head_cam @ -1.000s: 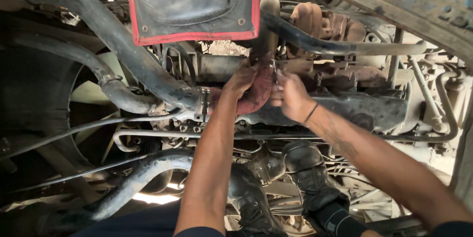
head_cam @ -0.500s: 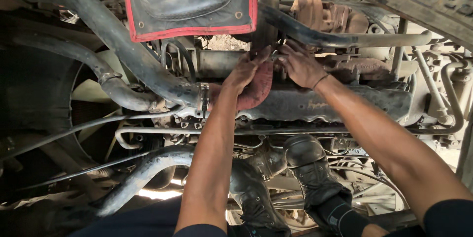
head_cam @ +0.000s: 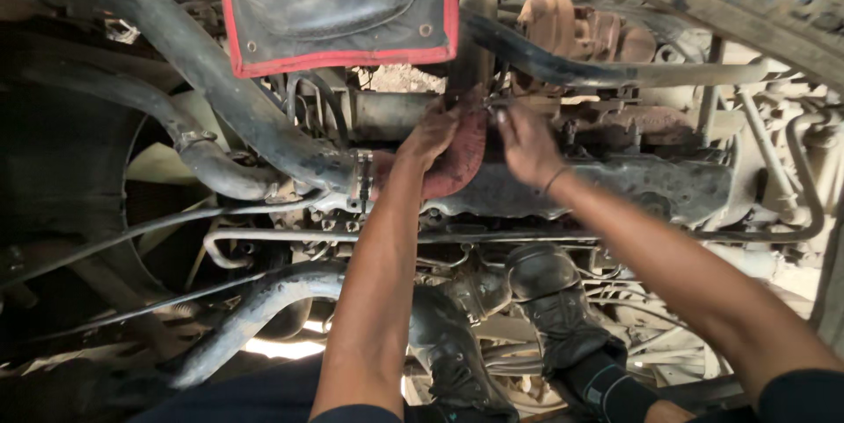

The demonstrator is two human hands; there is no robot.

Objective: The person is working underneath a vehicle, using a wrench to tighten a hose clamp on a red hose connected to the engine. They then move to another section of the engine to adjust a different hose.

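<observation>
I look down into an open engine bay. My left hand (head_cam: 431, 137) rests on a curved reddish hose elbow (head_cam: 462, 164) at the middle of the engine, fingers wrapped over its upper side. My right hand (head_cam: 526, 143) is just right of the elbow, fingers pinched around a small metal clamp part (head_cam: 492, 105) at its top, where a dark pipe (head_cam: 470, 36) goes up. A metal clamp (head_cam: 362, 181) joins the elbow to a thick black hose (head_cam: 220, 93) running up left.
A black cover with red trim (head_cam: 334, 5) hangs over the back of the bay. A rusty engine part (head_cam: 563, 23) and a grey engine cover (head_cam: 651, 185) lie right. A radiator fan (head_cam: 53, 177) sits left. Black corrugated hoses (head_cam: 563, 317) and thin pipes cross below my arms.
My right hand has moved up and left from beside the elbow to its top end. The left hand has stayed on the elbow. The view has shifted slightly.
</observation>
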